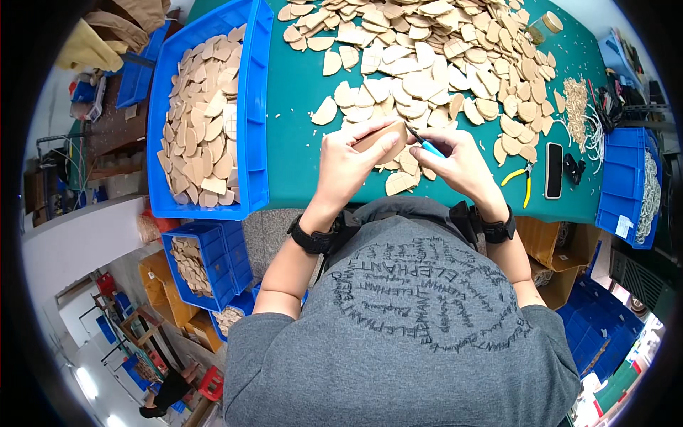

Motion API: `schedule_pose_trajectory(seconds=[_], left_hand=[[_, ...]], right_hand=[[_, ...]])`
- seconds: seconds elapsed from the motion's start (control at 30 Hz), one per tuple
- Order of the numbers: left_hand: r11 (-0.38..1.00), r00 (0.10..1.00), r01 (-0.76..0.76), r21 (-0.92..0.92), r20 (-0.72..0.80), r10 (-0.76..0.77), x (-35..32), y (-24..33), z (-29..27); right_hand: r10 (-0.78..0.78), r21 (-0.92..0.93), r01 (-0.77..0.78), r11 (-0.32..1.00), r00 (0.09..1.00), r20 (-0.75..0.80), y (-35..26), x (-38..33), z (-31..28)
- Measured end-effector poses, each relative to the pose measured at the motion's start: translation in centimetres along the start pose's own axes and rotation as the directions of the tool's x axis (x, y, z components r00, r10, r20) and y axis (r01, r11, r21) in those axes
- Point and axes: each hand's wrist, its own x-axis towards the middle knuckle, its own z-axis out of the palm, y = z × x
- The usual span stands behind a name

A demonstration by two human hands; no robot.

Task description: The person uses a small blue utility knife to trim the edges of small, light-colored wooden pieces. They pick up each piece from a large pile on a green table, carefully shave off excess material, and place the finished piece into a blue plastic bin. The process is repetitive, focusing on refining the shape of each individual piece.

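Observation:
My left hand is closed on a tan half-round piece, thumb across its near face and fingers behind. My right hand grips a small tool with a blue handle. Its thin dark tip meets the right edge of the piece; the exact kind of tool cannot be made out. Both hands are above the near part of the green table. Just beyond them a wide heap of similar tan pieces spreads over the tabletop, some lying close to my fingers.
A blue bin full of tan pieces stands at the left. Yellow-handled pliers, a phone, a jar and shavings lie to the right. Another blue bin holds pale cords. Lower left, blue crates hold more pieces.

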Motion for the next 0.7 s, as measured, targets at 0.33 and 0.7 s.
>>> schedule_pose_trajectory(seconds=[0.33, 0.7], left_hand=[[0.999, 0.999, -0.032, 0.032, -0.013, 0.032, -0.2, -0.6, 0.2], [0.998, 0.999, 0.051, -0.033, 0.016, -0.051, -0.1, -0.7, 0.3]], right_hand=[[0.009, -0.049, -0.008, 0.999, 1.000, 0.013, 0.6, 0.0, -0.2], [0.032, -0.044, -0.033, 0.998, 0.999, -0.030, 1.2, -0.1, 0.0]])
